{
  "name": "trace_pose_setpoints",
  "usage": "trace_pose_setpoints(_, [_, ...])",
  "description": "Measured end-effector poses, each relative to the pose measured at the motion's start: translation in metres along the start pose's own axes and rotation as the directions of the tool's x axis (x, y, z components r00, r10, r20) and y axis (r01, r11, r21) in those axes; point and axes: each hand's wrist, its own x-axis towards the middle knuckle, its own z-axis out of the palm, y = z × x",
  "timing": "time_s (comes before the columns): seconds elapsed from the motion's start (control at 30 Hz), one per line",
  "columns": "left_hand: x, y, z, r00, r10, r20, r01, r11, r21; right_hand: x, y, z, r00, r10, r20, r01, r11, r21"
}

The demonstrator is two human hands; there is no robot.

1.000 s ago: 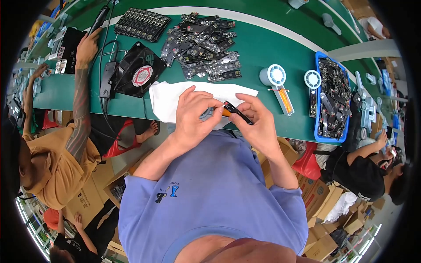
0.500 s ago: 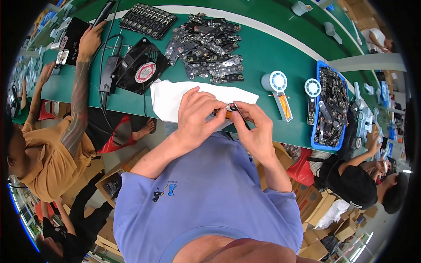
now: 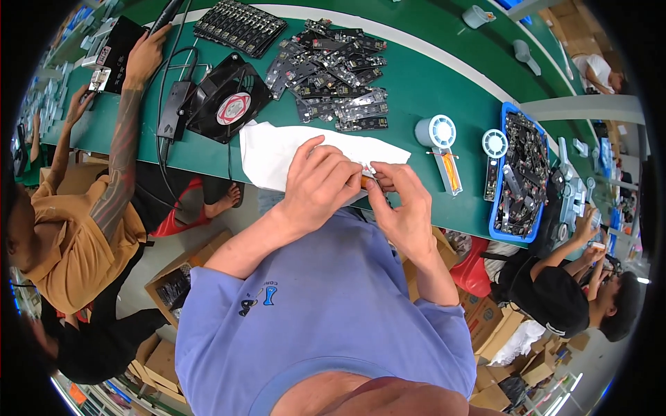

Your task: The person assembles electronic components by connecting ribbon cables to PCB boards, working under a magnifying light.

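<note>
My left hand (image 3: 316,182) and my right hand (image 3: 404,204) meet over the near edge of the bench. Between their fingertips they pinch a small part with an orange body (image 3: 366,182); the fingers hide most of it, so its exact kind is unclear. A bit of white shows at its top. Beneath and behind the hands a white cloth (image 3: 267,156) is spread on the green bench (image 3: 416,76). Beyond the cloth lies a loose heap of narrow black circuit boards (image 3: 333,73).
A black fan (image 3: 232,107) and a neat row of boards (image 3: 239,28) are at the left. Rightward are a handheld fan (image 3: 438,132), its handle exposing orange inside, another round fan head (image 3: 494,143), and a blue basket (image 3: 494,225) of boards. A co-worker's hand (image 3: 146,59) is far left.
My fingers have closed in around the small part, and the black strip beside it no longer shows. The whole view has shifted slightly. The left co-worker's hands have moved a little.
</note>
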Motion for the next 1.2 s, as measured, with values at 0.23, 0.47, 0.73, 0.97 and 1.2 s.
trace_pose_setpoints(0.23, [0.002, -0.003, 0.001, 0.998, 0.062, 0.034, -0.063, 0.997, 0.038, 0.007, 0.006, -0.001, 1.0, 0.001, 0.029, -0.001, 1.0, 0.014])
trace_pose_setpoints(0.47, [0.005, -0.009, -0.005, 0.997, 0.07, 0.01, -0.071, 0.992, 0.105, 0.014, 0.004, 0.007, 0.999, -0.014, 0.034, 0.014, 1.0, -0.007])
trace_pose_setpoints(0.73, [-0.008, -0.001, 0.003, 0.993, 0.119, 0.021, -0.12, 0.989, 0.09, 0.001, 0.007, 0.011, 0.991, -0.129, -0.037, 0.121, 0.976, -0.182])
trace_pose_setpoints(0.97, [-0.014, -0.001, 0.009, 0.993, 0.115, 0.0, -0.113, 0.981, 0.157, 0.002, 0.014, 0.015, 0.988, -0.154, -0.021, 0.147, 0.967, -0.207])
trace_pose_setpoints(1.2, [-0.013, -0.007, 0.012, 0.995, 0.098, -0.008, -0.097, 0.989, 0.111, 0.01, 0.018, 0.017, 0.986, -0.165, -0.018, 0.159, 0.969, -0.19])
